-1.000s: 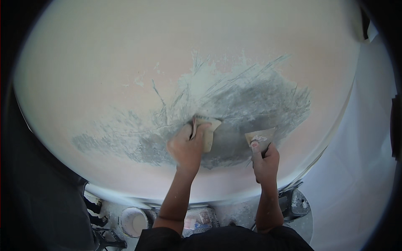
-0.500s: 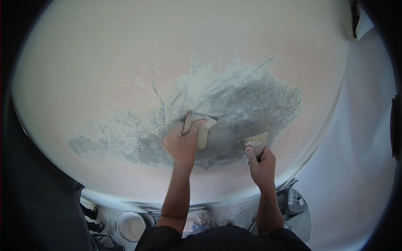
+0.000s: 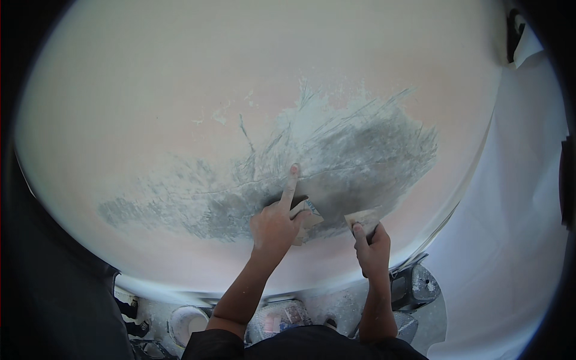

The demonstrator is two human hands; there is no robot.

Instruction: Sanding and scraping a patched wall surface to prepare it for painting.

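Observation:
In front of me is a large pale curved panel [image 3: 180, 72] with a grey, scratched patch [image 3: 354, 162] streaked with whitish filler. My left hand [image 3: 273, 229] pinches a folded piece of beige sandpaper [image 3: 310, 221] between thumb and curled fingers. Its index finger is stretched out, the tip on the panel by a thin crack line. A small flat tan filler spreader [image 3: 363, 219] is gripped by my right hand [image 3: 375, 252], at the lower right of the patch. The thumb lies on top of the spreader; the right hand's other fingers are partly hidden behind it.
White sheeting [image 3: 504, 222] hangs along the right side. Below the panel's lower edge stand a white bucket [image 3: 180, 324], a dusty black item [image 3: 420, 285] and a plastic-looking container [image 3: 279, 318]. Dark material [image 3: 54, 270] fills the left side.
My left hand has come down and slightly right, and its index finger now points out onto the panel. My right hand has lowered a little with the spreader. The view has shifted slightly.

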